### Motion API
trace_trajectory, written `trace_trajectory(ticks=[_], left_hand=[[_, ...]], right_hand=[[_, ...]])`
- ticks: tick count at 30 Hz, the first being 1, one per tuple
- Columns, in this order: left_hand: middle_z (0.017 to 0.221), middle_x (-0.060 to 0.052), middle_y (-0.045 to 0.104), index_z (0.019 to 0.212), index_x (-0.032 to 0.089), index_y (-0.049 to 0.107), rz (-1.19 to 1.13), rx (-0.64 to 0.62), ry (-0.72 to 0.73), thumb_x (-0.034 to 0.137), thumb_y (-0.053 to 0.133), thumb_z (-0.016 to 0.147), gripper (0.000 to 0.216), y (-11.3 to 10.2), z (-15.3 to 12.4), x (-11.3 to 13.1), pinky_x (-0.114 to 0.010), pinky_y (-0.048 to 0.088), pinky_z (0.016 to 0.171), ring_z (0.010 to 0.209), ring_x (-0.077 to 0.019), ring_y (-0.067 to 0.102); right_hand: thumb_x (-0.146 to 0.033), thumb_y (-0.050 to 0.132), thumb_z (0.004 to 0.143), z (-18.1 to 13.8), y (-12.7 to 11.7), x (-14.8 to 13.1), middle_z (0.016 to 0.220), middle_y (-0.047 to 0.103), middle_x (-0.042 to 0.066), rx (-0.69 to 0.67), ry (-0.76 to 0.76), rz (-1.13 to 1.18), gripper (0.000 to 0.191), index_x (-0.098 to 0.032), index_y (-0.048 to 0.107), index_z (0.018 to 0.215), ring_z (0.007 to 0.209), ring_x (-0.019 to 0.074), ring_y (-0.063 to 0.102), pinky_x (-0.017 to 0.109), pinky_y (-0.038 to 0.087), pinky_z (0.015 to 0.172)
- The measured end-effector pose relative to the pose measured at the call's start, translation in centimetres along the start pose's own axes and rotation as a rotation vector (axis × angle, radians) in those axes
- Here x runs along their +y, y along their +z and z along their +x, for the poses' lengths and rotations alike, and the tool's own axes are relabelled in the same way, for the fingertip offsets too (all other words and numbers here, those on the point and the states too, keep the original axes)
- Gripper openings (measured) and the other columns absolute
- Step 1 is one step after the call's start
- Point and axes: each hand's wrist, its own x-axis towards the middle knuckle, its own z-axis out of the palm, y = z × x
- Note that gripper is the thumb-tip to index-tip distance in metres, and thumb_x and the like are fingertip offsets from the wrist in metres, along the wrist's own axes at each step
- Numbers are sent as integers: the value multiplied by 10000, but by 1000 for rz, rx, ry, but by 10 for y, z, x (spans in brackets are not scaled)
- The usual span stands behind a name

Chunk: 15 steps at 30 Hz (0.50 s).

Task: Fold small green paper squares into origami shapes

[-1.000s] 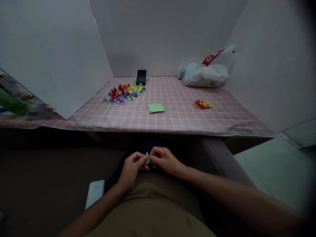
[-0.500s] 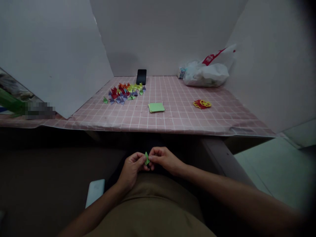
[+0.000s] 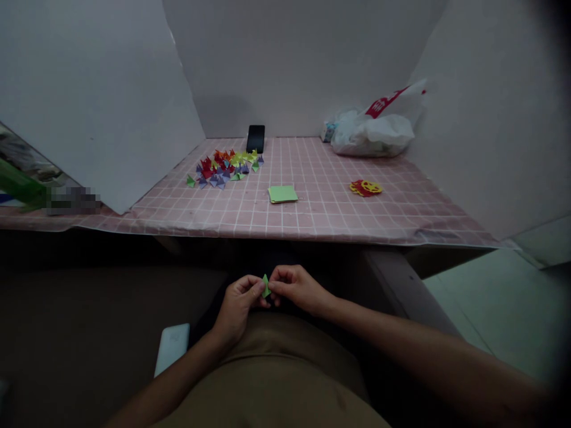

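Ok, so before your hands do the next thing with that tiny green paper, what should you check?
1. Grip on the green paper piece: ok; the left hand and right hand both pinch it at the fingertips.
2. Where it is held: ok; over the lap, below the table edge.
3. Its creases: cannot tell; too small and dim.
4. Light on the hands: not ok; the lap is in shadow.
5. Green sheet stack: ok; it lies flat near the table's middle.
6. Folded pieces pile: ok; it sits at the table's far left, apart from the green sheet stack.
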Motion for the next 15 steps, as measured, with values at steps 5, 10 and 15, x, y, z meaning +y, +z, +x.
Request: trace_trajectory(ticks=[5, 10, 15], left_hand=[[629, -5, 649, 741, 148, 658, -31, -14, -10, 329, 698, 782, 190, 1, 0, 0, -222, 450, 571, 548, -107, 566], [620, -9, 651, 734, 143, 655, -33, -24, -13, 328, 696, 786, 197, 2, -1, 3, -219, 438, 566, 553, -110, 567], [615, -5, 639, 729, 143, 651, -76, -55, -24, 342, 694, 791, 213, 4, -1, 4, -218, 436, 572, 561, -109, 571]], right_hand=[[-343, 715, 732, 0, 1, 0, 601, 647, -17, -37, 17, 83, 226, -154, 599, 686, 531, 100, 588, 245, 459, 554], [-346, 721, 728, 0, 1, -2, 594, 650, -13, -44, 14, 96, 235, -151, 599, 678, 524, 102, 588, 246, 458, 549], [-369, 731, 730, -1, 2, -2, 612, 666, -3, -53, 22, 129, 259, -147, 605, 689, 545, 109, 603, 256, 473, 575]])
